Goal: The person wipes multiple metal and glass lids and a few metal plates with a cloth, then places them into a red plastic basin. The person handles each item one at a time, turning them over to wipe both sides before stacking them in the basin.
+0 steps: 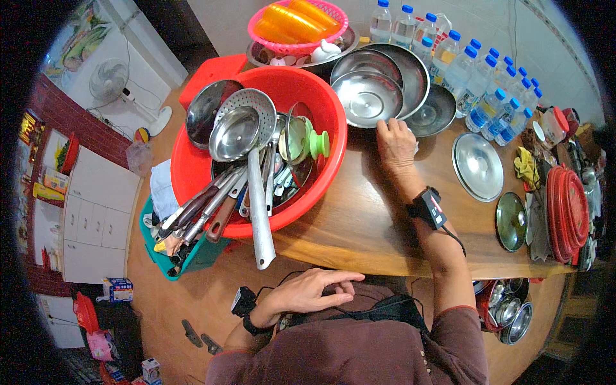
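Observation:
My right hand is over the table, its curled fingertips at the near rim of a stainless steel bowl. A small bit of something white shows at the edge of that hand; whether I grip it or the rim is hidden. Behind this bowl sit another steel bowl and a larger steel basin. A dark frying pan lies to their right. Near my waist, below the table edge, my left hand holds nothing, with its index finger extended.
A red plastic tub on the left carries a skimmer, ladles and pot lids; handles jut over its rim. Several water bottles line the back right. A steel lid, a glass lid and red lids lie rightward.

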Tool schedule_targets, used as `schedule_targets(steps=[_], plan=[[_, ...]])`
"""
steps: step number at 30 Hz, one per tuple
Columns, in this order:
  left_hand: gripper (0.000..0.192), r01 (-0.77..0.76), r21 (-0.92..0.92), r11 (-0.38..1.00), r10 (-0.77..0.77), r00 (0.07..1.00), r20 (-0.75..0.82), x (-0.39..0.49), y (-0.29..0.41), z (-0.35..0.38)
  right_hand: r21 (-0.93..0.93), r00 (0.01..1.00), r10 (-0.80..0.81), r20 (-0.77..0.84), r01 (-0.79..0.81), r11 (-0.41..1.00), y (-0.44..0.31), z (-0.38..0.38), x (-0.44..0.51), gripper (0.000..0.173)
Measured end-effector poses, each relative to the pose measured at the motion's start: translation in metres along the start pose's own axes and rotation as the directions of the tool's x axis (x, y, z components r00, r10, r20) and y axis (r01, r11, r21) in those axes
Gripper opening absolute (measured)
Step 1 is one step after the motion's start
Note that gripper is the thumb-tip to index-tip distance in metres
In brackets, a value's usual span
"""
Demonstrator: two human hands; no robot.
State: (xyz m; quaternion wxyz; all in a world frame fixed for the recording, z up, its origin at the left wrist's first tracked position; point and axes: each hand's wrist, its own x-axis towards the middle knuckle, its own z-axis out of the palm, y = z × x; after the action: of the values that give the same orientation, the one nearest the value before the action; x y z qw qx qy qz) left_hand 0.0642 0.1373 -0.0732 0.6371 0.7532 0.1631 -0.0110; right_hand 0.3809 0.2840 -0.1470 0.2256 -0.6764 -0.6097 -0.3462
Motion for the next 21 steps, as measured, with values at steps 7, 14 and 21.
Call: schedule_targets(steps=[7, 14, 21], plan=[[0.048, -0.014, -0.261, 0.965, 0.008, 1.0, -0.025, 0.031, -0.017, 0.004, 0.004, 0.996, -0.014, -0.092, 0.015, 1.0, 0.03, -0.066, 0.009, 0.012], [0.073, -0.296, -0.706, 0.643, 0.113, 0.949, -0.295, 0.077, -0.029, -0.006, 0.133, 0.996, -0.08, -0.05, 0.086, 0.987, 0.044, -0.17, -0.065, 0.018], [0.055, -0.329, -0.892, 0.309, -0.195, 0.896, -0.398, 0.112, -0.031, -0.01, 0.303, 0.958, -0.278, 0.07, 0.245, 0.921, 0.038, -0.222, -0.135, 0.026]])
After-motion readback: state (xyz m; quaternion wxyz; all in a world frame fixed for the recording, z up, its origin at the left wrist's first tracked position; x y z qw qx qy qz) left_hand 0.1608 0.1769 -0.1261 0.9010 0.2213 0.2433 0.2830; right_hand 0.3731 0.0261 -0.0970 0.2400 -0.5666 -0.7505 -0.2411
